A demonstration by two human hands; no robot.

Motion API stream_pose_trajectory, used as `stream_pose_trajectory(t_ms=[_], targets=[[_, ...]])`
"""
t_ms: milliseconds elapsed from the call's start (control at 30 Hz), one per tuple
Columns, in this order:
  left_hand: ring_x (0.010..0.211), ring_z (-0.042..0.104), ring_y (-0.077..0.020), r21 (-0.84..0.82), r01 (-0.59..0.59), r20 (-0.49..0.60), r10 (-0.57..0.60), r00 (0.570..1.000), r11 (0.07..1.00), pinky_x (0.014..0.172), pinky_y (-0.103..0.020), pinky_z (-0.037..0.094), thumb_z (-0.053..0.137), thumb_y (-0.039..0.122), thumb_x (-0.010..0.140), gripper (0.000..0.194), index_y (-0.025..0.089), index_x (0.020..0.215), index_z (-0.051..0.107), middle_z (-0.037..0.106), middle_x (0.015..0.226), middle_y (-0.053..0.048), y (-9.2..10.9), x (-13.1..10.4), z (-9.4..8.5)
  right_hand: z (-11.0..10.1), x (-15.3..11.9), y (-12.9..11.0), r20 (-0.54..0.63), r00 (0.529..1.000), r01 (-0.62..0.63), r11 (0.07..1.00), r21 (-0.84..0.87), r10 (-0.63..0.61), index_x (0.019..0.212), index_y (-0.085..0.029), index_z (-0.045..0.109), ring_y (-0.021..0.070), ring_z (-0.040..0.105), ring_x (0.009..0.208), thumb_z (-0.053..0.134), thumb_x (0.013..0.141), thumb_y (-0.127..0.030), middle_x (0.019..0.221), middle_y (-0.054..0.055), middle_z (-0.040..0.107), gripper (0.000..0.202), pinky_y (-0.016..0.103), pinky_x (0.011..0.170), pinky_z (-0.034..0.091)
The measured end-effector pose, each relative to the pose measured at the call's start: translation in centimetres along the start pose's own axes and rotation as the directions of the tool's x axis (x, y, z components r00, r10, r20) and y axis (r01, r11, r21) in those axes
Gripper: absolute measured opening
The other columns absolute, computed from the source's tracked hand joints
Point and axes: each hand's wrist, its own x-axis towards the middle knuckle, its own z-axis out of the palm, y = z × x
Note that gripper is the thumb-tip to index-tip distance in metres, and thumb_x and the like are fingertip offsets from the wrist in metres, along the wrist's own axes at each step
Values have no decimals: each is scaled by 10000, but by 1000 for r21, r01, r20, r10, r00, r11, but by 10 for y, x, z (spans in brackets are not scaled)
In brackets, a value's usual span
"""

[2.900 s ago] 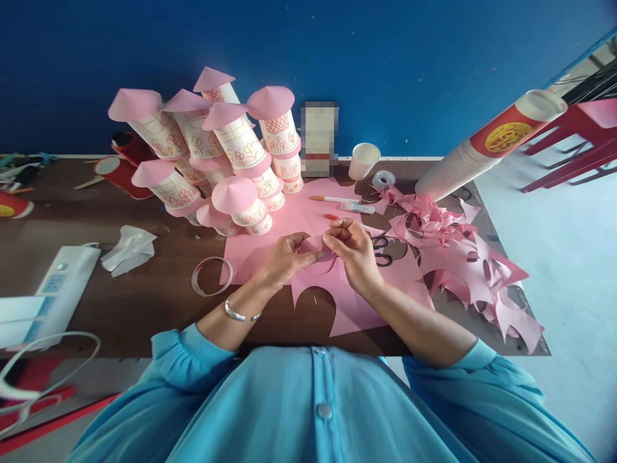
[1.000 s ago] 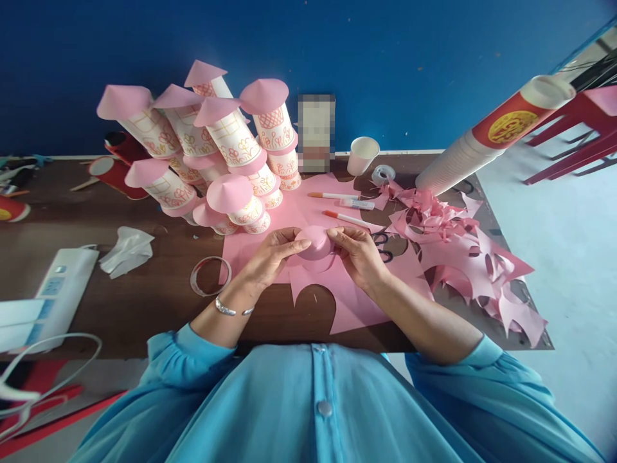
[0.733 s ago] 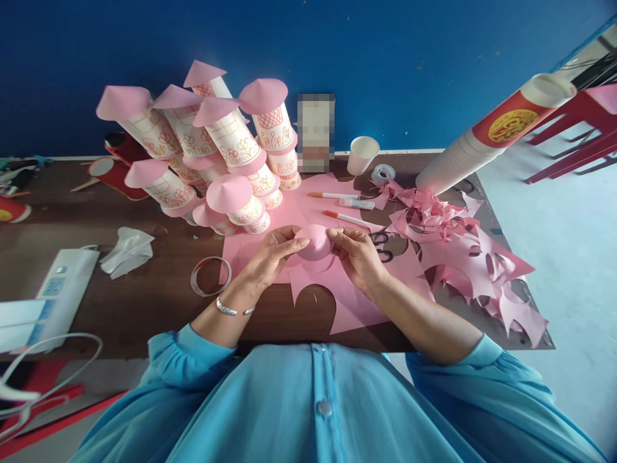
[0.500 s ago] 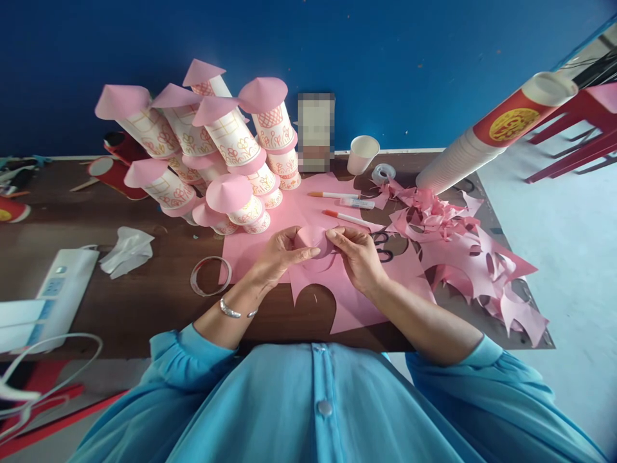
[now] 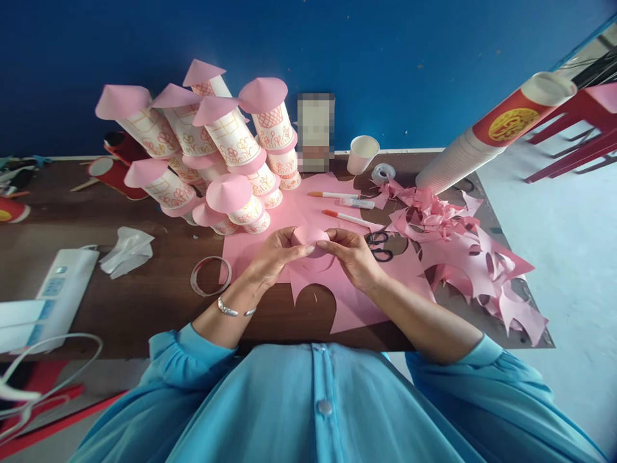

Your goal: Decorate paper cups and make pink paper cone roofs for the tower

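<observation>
Between both hands I hold a small curved piece of pink paper (image 5: 311, 235), above the pink sheets on the table. My left hand (image 5: 280, 252) pinches its left side, thumb along the near edge. My right hand (image 5: 351, 254) grips the right side, its thumb close to the left thumb. Under them lies a cut pink sheet (image 5: 359, 299) with rounded notches. Black-handled scissors (image 5: 380, 254) rest just right of my right hand. Beyond the hands are two orange markers (image 5: 344, 218) and a glue stick (image 5: 357, 203).
Paper-cup towers (image 5: 231, 138) with pink cone roofs stand at the back left. A tall stack of cups (image 5: 482, 145) leans at the right, by pink scraps (image 5: 463, 257). One white cup (image 5: 362, 154), a tape roll (image 5: 211, 276) and a power strip (image 5: 65, 296) are also on the table.
My right hand has shifted slightly left, its thumb now nearly meeting the left thumb on the pink paper. The paper's angle has changed, and more of the scissors shows.
</observation>
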Motion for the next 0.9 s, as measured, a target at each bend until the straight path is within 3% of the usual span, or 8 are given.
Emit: stream_pose_trajectory(t_ms=[367,533,667,900], targets=[[845,686,-198,-4,22,6,-22,1000,1000,845,-327,526,984,348,601,325,163,792,798,791,854,-46,4,-1,2,-1,0,-1,-15,1000,0,1000,-16,0,702,-194,712,119,579,698,1011,581,-505,725,-24,684,448,276,708,484],[765,625,-191,-109,29,11,-28,1000,994,722,-317,489,895,500,708,370,155,724,762,723,754,-51,7,0,-1,-2,-1,-1,7,999,-36,999,-6,36,709,-186,731,116,573,685,996,611,-495,720,-15,684,419,275,696,478],[697,567,-160,-78,32,17,-31,999,996,689,-312,438,902,431,712,339,160,662,704,679,705,-29,7,-1,-2,1,-2,-3,11,997,-71,997,35,71,712,-193,746,128,581,670,1007,579,-497,706,-8,698,421,278,674,490],[701,540,-141,-52,23,-24,-24,999,998,707,-306,425,960,378,629,379,169,666,645,626,688,13,6,-2,1,1,-4,-1,143,984,-111,994,-2,110,796,-201,795,140,636,767,1011,611,-402,742,-17,725,348,279,799,510]])
